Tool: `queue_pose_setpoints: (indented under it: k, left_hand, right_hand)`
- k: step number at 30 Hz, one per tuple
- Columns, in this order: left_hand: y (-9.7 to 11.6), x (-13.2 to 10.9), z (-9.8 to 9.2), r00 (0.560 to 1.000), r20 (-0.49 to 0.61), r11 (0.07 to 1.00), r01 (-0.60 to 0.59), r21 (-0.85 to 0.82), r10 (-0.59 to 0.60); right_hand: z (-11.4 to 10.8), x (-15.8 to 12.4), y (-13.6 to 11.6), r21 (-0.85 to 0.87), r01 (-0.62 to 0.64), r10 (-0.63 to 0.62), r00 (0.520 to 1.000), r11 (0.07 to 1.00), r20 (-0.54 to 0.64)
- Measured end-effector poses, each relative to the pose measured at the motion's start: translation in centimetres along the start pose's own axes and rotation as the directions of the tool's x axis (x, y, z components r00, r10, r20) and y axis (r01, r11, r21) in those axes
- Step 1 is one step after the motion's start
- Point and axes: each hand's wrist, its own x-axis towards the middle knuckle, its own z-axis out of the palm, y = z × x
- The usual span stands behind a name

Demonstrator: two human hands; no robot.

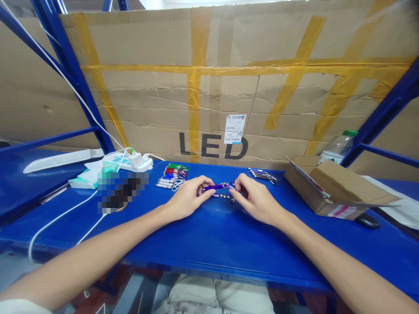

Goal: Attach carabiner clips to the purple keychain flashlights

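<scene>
Midway, seemingly: left hand (188, 198) and right hand (257, 198) pinch a purple flashlight (214, 187) above loose batteries (222, 196); coloured flashlights (173, 175) piled left, silver flashlights (263, 175) right.

Slim purple flashlight (214, 187), horizontal

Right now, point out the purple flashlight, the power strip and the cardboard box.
purple flashlight (214, 187): head view, middle of its barrel.
power strip (144, 165): head view, its right end.
cardboard box (304, 192): head view, its left side wall.
</scene>
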Motion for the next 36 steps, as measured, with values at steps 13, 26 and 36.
queue_pose_setpoints:
  k: [13, 26, 36]
  left_hand:
    - [0.64, -0.02, -0.26, 0.999, 0.023, 0.998, -0.043, 0.051, 0.042]
    - [0.5, -0.07, -0.33, 0.998, 0.039, 0.995, -0.057, 0.077, 0.054]
    - [0.63, -0.08, -0.41, 0.998, 0.02, 0.998, -0.054, 0.044, 0.053]
  right_hand:
    - [-0.41, 0.25, 0.43, 0.01, 0.007, -0.007, 1.0, 1.0, 0.011]
    - [-0.27, 0.4, 0.96, -0.094, 0.085, -0.083, 0.996, 0.992, 0.024]
    - [-0.37, 0.33, 0.96, -0.025, 0.045, -0.045, 0.999, 0.999, 0.003]
